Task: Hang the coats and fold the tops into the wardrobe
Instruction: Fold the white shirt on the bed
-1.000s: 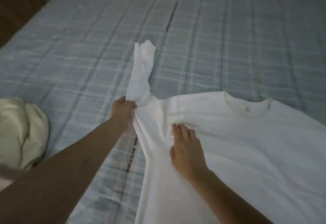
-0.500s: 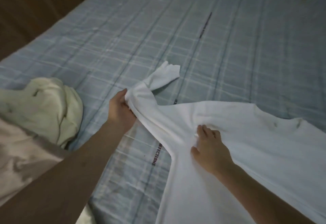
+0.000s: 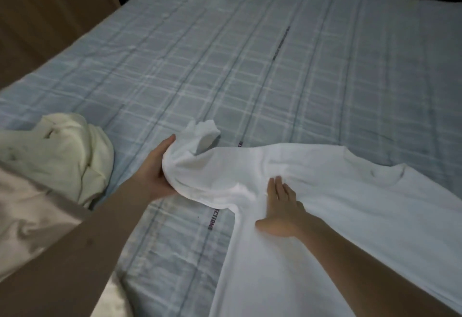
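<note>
Now my left hand (image 3: 156,169) curls around the bunched sleeve (image 3: 200,139) of the white T-shirt (image 3: 350,204), thumb on top and fingers under the fabric, lifting it off the plaid bedsheet (image 3: 225,54). My right hand (image 3: 281,206) lies flat with straight fingers, pressing the shirt's chest just beside the armpit. The shirt spreads from frame centre to the lower right. A crumpled cream garment (image 3: 67,151) sits at middle left, apart from it.
</note>
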A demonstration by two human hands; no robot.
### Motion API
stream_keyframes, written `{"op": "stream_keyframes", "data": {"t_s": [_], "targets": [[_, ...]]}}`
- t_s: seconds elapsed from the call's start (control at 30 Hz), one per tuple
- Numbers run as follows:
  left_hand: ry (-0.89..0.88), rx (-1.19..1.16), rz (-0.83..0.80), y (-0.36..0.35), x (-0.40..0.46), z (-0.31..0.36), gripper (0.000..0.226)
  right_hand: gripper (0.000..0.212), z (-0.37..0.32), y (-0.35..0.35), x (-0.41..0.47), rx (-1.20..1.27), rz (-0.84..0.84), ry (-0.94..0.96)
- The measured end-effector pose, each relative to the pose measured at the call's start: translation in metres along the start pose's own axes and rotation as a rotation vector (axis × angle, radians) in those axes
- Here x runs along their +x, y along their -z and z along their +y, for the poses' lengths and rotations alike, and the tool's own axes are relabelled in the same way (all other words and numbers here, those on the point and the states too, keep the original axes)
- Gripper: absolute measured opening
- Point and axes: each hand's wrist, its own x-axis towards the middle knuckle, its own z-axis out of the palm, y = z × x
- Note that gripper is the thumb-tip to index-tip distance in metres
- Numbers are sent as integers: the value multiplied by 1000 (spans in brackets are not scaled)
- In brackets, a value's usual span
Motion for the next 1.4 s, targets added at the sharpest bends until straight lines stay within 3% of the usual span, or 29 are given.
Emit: {"op": "stream_keyframes", "data": {"t_s": [0.07, 0.13, 0.2, 0.27, 0.3, 0.37, 0.4, 0.47, 0.53, 0.57, 0.63, 0.7, 0.77, 0.8, 0.83, 0.9, 0.97, 1.0, 1.07, 1.1, 1.2, 1.3, 1.4], "targets": [[-155, 75, 52, -14, -1, 7, 33, 103, -2, 5, 3, 58, -30, -25], [-311, 163, 40, -34, 2, 6, 31, 80, -5, 19, 2, 172, 2, -20], [-479, 417, 13, -58, 3, -2, 21, 48, -6, 42, -6, 450, 327, 15], [-774, 879, -16, -82, 4, -15, 17, 30, -8, 77, -22, 813, 658, 28], [-934, 1154, -79, -94, 6, -24, 22, 34, -8, 97, -30, 1037, 646, 49], [-1211, 1645, -203, -117, 6, -44, 30, 59, -4, 132, -46, 1345, 375, 112], [-1342, 1809, -234, -126, 7, -54, 36, 68, 2, 144, -51, 1319, 309, 132], [-1463, 1924, -262, -142, 7, -75, 52, 58, 19, 150, -56, 1124, 449, 103], [-1420, 1887, -246, -148, 9, -93, 79, 35, 44, 147, -58, 1074, 685, 78], [-1356, 1884, -185, -146, 10, -102, 93, 27, 58, 144, -62, 1168, 739, 93], [-1205, 1953, 36, -133, 16, -119, 105, 32, 92, 139, -70, 1551, 694, 163], [-1038, 2040, 216, -114, 27, -132, 100, 43, 131, 129, -84, 2019, 588, 302], [-876, 2064, 222, -96, 35, -141, 80, 36, 170, 113, -97, 2308, 523, 430], [-823, 2066, 180, -88, 37, -144, 70, 24, 189, 103, -103, 2333, 496, 425], [-772, 2091, 122, -82, 38, -147, 65, 29, 204, 93, -109, 2301, 480, 357], [-641, 2182, -28, -76, 38, -152, 75, 68, 232, 67, -114, 2189, 487, 130], [-512, 2203, -118, -76, 36, -157, 91, 83, 252, 45, -112, 2079, 603, -192], [-469, 2192, -113, -79, 36, -157, 99, 73, 262, 36, -112, 2031, 685, -309], [-470, 2176, -25, -85, 37, -154, 99, 23, 276, 26, -117, 2011, 792, -423], [-490, 2185, 32, -89, 39, -152, 93, 11, 281, 25, -119, 2019, 797, -445], [-577, 2312, 144, -106, 46, -151, 67, 21, 301, 28, -127, 2015, 787, -433], [-667, 2350, 258, -129, 57, -155, 41, 16, 314, 37, -133, 2025, 771, -389], [-789, 2357, 142, -140, 69, -167, 64, 9, 323, 41, -141, 2071, 714, -274]]}}
